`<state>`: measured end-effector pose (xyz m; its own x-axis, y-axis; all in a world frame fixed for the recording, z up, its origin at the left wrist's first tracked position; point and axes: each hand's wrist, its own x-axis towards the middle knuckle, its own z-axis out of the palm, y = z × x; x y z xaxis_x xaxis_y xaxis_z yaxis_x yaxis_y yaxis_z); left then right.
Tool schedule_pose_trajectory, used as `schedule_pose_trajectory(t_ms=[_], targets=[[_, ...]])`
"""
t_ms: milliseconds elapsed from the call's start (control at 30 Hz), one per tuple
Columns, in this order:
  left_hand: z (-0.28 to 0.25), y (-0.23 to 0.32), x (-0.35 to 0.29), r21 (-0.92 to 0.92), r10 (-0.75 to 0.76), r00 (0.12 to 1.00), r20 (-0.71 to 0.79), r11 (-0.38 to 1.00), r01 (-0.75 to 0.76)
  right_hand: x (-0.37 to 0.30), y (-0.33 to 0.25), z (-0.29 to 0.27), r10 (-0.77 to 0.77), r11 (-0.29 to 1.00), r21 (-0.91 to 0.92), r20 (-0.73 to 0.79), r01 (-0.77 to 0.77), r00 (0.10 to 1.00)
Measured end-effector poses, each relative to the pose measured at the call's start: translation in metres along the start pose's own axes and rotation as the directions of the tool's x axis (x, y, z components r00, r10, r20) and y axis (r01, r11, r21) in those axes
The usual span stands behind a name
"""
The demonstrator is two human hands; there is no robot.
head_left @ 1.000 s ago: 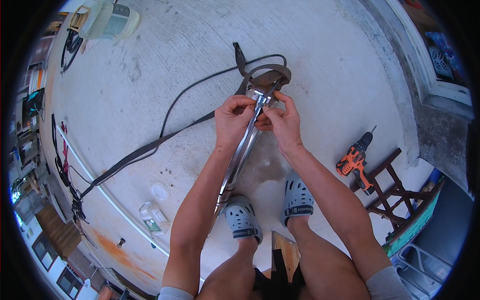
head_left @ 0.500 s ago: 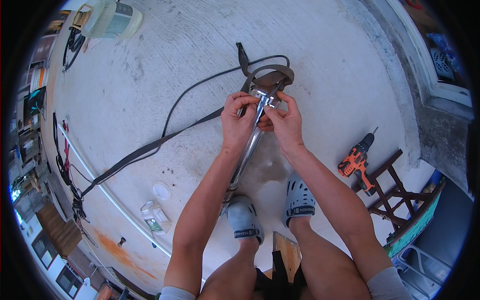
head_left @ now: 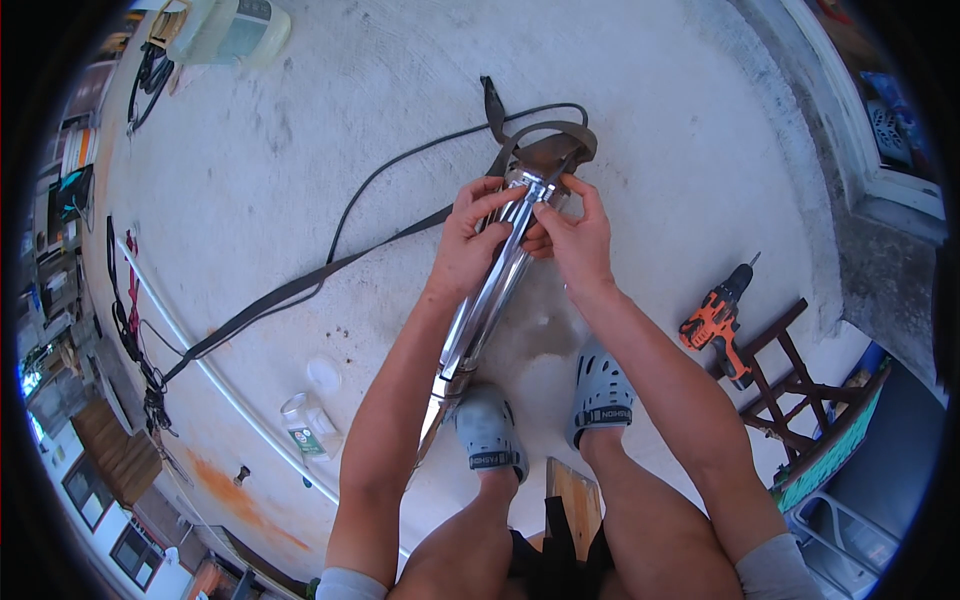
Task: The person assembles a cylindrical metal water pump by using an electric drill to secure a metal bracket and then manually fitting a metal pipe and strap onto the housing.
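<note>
Polished silver metal tube [head_left: 487, 290], slanting over pale concrete floor [head_left: 660, 130], far end between left hand [head_left: 466, 242] and right hand [head_left: 581, 238], each grip half-curled, any pinch impossible to tell; step seemingly fingertip adjustment there, next move probably calling for steady, even pressure.

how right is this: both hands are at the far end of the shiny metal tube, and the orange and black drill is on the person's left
The side is wrong: the head view shows the orange and black drill on the person's right. The left hand and right hand are at the far end of the shiny metal tube.
</note>
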<state>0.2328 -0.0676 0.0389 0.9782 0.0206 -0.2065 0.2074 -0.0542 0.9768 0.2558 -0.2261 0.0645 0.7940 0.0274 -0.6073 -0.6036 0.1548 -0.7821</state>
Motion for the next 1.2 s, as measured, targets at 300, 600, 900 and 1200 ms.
schedule_pose_trajectory(t_ms=[300,600,900,1200], targets=[[-0.031,0.002,0.001,0.119,-0.139,0.95,0.281,0.987,0.109,0.013,0.002,-0.004,0.063,0.997,-0.046,0.03,-0.061,0.998],[-0.027,-0.007,0.002,0.209,-0.068,0.952,0.3,0.978,0.004,0.011,0.001,-0.008,-0.013,0.999,-0.037,0.032,0.014,0.999],[-0.028,-0.012,0.0,0.195,-0.034,0.951,0.307,0.98,-0.028,0.007,-0.004,-0.003,-0.015,0.993,-0.114,0.009,0.016,1.0],[-0.023,-0.016,-0.006,0.352,0.108,0.953,0.283,0.913,-0.208,0.009,-0.005,-0.001,-0.026,0.994,-0.104,0.012,0.027,1.0]])
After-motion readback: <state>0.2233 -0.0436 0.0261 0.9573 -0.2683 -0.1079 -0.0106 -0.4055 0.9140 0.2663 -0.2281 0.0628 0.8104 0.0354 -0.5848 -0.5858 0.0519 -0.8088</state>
